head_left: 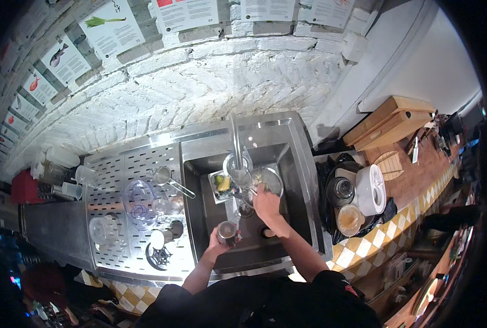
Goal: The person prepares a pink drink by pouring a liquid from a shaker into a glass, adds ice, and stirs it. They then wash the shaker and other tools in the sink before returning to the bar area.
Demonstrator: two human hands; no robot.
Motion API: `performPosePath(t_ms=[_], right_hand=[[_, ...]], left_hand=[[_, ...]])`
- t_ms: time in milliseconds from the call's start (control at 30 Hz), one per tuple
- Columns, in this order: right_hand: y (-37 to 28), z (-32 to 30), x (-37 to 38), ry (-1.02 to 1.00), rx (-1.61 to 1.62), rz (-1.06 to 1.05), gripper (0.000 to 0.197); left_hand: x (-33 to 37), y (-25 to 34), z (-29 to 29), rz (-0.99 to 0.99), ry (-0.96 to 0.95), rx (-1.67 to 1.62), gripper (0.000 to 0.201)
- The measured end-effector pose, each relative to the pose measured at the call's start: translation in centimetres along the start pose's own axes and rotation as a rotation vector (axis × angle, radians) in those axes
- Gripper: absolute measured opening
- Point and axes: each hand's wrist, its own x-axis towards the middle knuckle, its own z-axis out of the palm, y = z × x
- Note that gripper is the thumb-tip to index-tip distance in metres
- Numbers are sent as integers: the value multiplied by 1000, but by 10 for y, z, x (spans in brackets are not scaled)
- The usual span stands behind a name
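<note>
My left hand (pixel 215 244), low in the sink (pixel 199 218), is wrapped round a small round cup (pixel 227 229) whose open top faces up. Ahead and to the right, my right hand (pixel 267 205) reaches down with closed fingers at the near side of a round metal bowl (pixel 276 183). What those fingers grip, if anything, is too small to make out. Just left of the bowl, a tall metal tap (pixel 235 136) stands over a round vessel (pixel 240 176). Beside that sits a square container (pixel 212 180) with yellow and green scraps. A dark round object (pixel 266 233) lies near my right wrist.
A slotted steel drainboard (pixel 106 191) on the left carries a handled strainer (pixel 162 175), a clear plastic bowl (pixel 139 205), clear tubs (pixel 102 229) and a white cup (pixel 158 239). Right of the sink stand a black-lined bin (pixel 331 218), jars and a white appliance (pixel 370 188).
</note>
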Motion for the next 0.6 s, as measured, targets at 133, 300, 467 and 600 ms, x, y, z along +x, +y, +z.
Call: performPosePath(t_ms=[133, 300, 467, 600], right_hand=[[-9, -38, -1, 101, -3, -102, 29], [2, -42, -12, -15, 45, 2, 28], [2, 9, 10, 84, 219, 73, 30], [-23, 11, 26, 159, 290, 122, 27]], left_hand=[[-2, 0, -4, 11, 20, -2, 69], [-1, -4, -1, 97, 116, 28, 68], [0, -1, -4, 5, 51, 52, 68], [0, -2, -3, -17, 102, 15, 64]])
